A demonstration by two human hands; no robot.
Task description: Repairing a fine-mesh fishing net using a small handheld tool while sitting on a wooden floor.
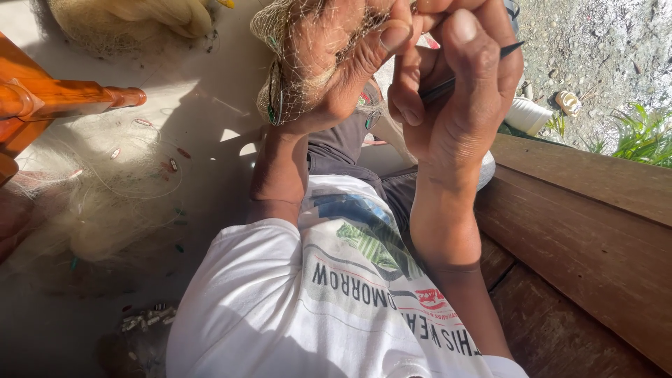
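My left hand [336,63] is raised close to the camera and grips a bunch of fine pale fishing net [283,28] that drapes over its back. Right beside it, my right hand [455,77] is closed around a thin dark needle-like tool [511,49] whose tip sticks out to the right. The fingertips of both hands meet at the top of the view. Below them are my white printed shirt [329,301] and dark trousers [343,150].
More net [105,203] with small coloured floats lies spread on the pale floor at left. An orange wooden piece [63,98] juts in from the left. A brown wooden bench [588,231] runs at right. Gravel ground, grass [640,133] and a white spool [528,115] lie beyond.
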